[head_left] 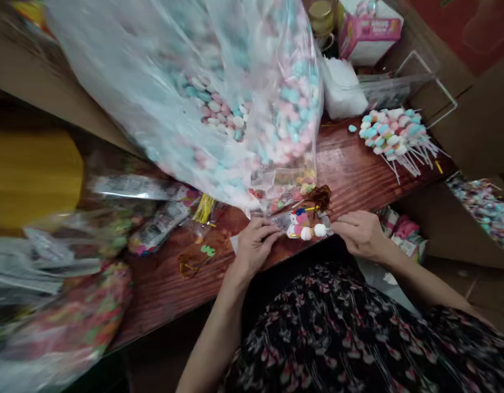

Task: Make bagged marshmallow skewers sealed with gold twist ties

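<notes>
Reddish wooden worktop (350,177), crowded with packets. Fingers of the left hand (254,245) and right hand (360,234) are curled inward, closed on either end of a small bundle of wrapped sweets (306,229) at the worktop's near edge; contact is partly hidden. Bundle judged light, soft, its wrapper slippery; best held at the ends. Just behind lies a large clear bag of pastel sweets (235,109); further right, sticks of pastel sweets (391,136).
</notes>
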`<state>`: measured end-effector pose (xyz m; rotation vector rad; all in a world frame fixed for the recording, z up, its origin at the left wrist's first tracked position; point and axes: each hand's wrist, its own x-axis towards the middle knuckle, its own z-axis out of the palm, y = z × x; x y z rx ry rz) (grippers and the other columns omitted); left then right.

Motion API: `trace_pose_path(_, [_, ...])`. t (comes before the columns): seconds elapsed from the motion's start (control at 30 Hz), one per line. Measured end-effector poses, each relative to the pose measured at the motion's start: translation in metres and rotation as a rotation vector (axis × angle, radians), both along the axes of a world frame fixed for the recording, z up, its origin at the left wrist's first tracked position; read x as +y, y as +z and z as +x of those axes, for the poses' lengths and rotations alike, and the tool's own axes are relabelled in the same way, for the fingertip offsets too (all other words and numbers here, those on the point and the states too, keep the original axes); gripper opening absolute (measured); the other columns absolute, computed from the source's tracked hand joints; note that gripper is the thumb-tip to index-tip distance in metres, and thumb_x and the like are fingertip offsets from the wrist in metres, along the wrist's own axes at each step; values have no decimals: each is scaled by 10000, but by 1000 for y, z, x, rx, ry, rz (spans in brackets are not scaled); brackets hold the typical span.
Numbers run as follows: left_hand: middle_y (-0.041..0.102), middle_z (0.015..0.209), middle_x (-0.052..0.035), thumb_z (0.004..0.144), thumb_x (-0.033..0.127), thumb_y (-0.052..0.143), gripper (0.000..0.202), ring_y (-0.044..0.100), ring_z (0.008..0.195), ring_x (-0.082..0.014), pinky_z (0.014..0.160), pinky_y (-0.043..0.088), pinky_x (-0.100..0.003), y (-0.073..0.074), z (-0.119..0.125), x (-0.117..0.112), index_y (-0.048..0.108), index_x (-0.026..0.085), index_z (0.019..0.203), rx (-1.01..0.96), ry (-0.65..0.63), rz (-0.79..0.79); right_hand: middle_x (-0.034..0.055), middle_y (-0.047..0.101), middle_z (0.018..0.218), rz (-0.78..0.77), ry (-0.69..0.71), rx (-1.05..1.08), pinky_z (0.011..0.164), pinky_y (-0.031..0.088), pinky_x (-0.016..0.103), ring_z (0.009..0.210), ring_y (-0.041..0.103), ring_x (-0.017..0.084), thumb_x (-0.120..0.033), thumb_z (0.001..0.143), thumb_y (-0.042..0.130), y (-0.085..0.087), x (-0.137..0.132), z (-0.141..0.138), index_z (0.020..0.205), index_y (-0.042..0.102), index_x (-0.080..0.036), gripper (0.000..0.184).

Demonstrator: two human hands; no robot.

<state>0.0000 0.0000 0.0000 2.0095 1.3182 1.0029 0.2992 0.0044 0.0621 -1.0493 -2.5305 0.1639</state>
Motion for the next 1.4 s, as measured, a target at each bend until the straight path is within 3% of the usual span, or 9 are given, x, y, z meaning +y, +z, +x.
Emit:
trace_pose_path(0.17, [650,918,-48,876,247,640,119,624,862,-158,782,527,-300,7,-1,-2,717,201,954,-19,-26,-30,19,702,800,75,46,25,663,298,304,716,516,143,-120,876,493,-4,11,-4,948,701,-189,231])
trace_pose_path(0.33, [550,1280,-128,794,367,736,498,485,1178,-293,1009,429,-503,14,2,-2,598,232,1253,211,-113,133,17,731,841,149,33,26,681,295,318,729,516,145,-125,874,504,4,22,1,969,708,-191,235])
trace_pose_path(0.5, [489,1346,-158,810,196,632,472,409,1211,-333,998,406,-540,9,8,2,555,190,1275,358,-171,194,6,741,854,172,67,48,664,288,317,710,501,141,-132,879,490,-2,20,-2,958,711,-201,244])
trace_pose_path(0.63, [585,1205,-139,782,122,565,405,500,1111,-302,963,413,-502,18,14,2,566,164,1185,376,-240,118,6,745,881,240,67,83,655,296,310,722,507,134,-147,888,497,-5,19,-3,968,698,-199,223])
trace_pose_path(0.73, [632,981,-100,821,133,520,266,564,908,-237,830,456,-392,36,17,1,576,149,1081,332,-329,-70,0,741,861,333,97,75,636,292,308,681,476,127,-145,891,504,3,23,0,970,687,-197,206])
trace_pose_path(0.83, [628,920,-52,882,205,529,148,573,837,-187,769,448,-305,53,20,0,574,165,1018,235,-463,-320,-11,731,848,405,194,32,630,293,301,662,463,116,-191,912,523,16,32,5,980,677,-210,169])
trace_pose_path(0.93, [634,956,-29,877,336,615,217,575,869,-177,807,435,-284,63,24,1,570,175,1016,139,-564,-468,-32,724,845,482,287,-4,621,288,291,666,479,101,-231,908,581,28,40,10,978,671,-228,114])
trace_pose_path(1.13, [596,844,-3,828,422,666,286,525,792,-168,742,411,-264,58,27,5,584,166,927,71,-699,-610,-45,727,867,598,396,2,611,293,283,683,516,86,-241,889,635,42,51,18,954,667,-222,75])
trace_pose_path(1.4, [536,758,30,823,333,670,217,477,718,-125,690,376,-226,55,29,5,535,167,784,91,-688,-652,-51,721,883,587,435,7,611,299,278,689,514,84,-239,888,628,42,54,25,961,655,-227,78])
